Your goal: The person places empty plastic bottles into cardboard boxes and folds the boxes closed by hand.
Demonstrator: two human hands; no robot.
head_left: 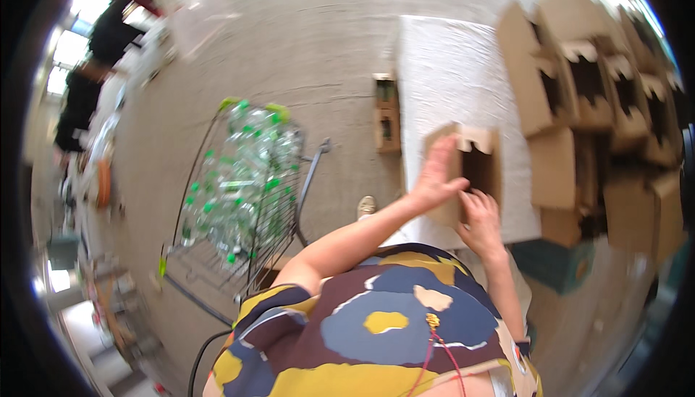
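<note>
A brown cardboard box (486, 169) stands on the white-covered table in front of me, its dark opening showing and a notched flap at its far edge. My left hand (436, 178) lies along the box's left side, fingers stretched out flat and thumb pointing toward the opening. At the near edge of the same box, my right hand (481, 220) has its fingers bent over the cardboard. The two hands are close together, and the undersides of the fingers are hidden.
Stacked open cardboard boxes (588, 86) crowd the right of the white table (449, 64). Two small boxes (386, 111) stand along its left edge. A wire cart (271, 212) of clear green-capped bottles (242, 172) stands left. Beneath the table's right side is a green crate (554, 265).
</note>
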